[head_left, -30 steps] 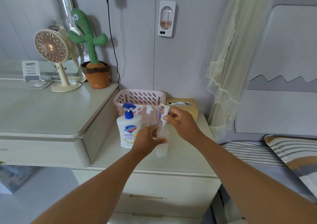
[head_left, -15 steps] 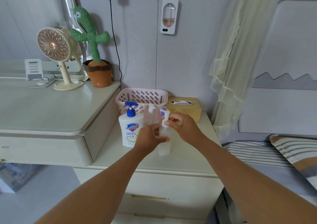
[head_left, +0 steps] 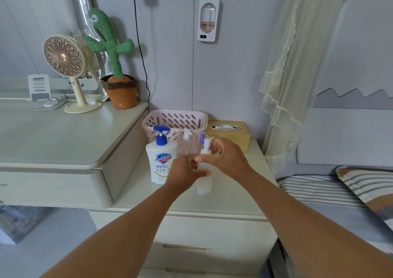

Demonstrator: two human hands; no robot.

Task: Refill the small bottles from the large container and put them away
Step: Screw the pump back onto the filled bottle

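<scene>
- Far left, a cream desk fan (head_left: 63, 58) is standing on the dresser top (head_left: 63, 141), with a green cactus toy (head_left: 108, 41) sitting in its orange pot just beside it.
- Moving right and down a level, the large Safeguard container (head_left: 160, 163) is standing upright on the nightstand (head_left: 234, 197), blue pump on top, touching nothing you are holding.
- Behind it, the pink basket (head_left: 174, 119) is sitting against the wall.
- 2 more small bottles are waiting in front of that basket: a pink bottle (head_left: 188, 145) with a white pump, and a purple-capped one (head_left: 202, 138) peeking out beside it.
- Your left hand (head_left: 185, 171) is wrapping its fingers round the body of the clear small bottle (head_left: 204, 184), which is standing upright on the nightstand just right of the large container.
- Your right hand (head_left: 227, 158) is coming in from the other side, fingers and thumb pinching the white pump top (head_left: 206, 144) of that same bottle.
- Behind your right hand, a yellow tissue box (head_left: 229, 133) is sitting at the wall.
- Further right, a pale curtain (head_left: 287, 75) is hanging down, and a striped pillow (head_left: 365, 184) is lying on the bed.
</scene>
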